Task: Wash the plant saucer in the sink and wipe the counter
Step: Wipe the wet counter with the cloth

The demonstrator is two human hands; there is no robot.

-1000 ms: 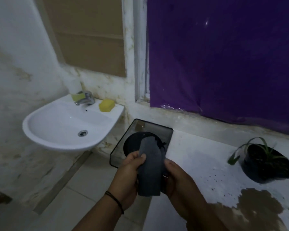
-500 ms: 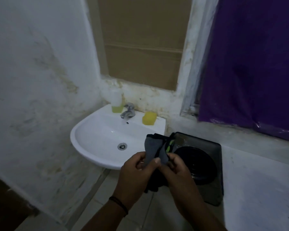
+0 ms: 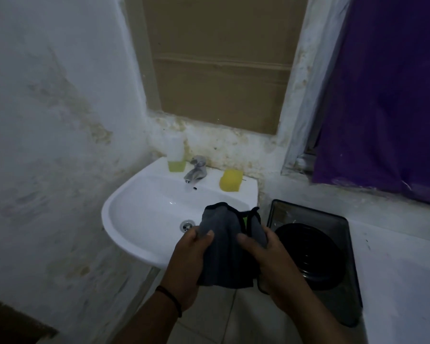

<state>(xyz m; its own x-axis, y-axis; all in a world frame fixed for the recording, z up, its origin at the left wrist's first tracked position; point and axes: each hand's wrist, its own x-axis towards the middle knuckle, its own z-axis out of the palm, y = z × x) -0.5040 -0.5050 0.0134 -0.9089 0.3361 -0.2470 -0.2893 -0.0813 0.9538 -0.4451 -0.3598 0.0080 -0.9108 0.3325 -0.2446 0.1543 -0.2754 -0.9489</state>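
Both hands, left hand [image 3: 188, 264] and right hand [image 3: 273, 266], grip the grey cloth [image 3: 224, 247] over the sink [image 3: 124, 207] | step: readying cloth | next: likely wet it under the tap [image 3: 196, 171]

Both hands, left [image 3: 188, 264] and right [image 3: 274, 266], gripped a grey cloth [image 3: 225, 247] in front of the white sink [image 3: 144, 214]. A black saucer [image 3: 308, 254] lay in a tray [image 3: 353, 289] on the counter [image 3: 402, 281].

Bare forearms with no sleeves; a thin black band [image 3: 170, 297] circles the left wrist.
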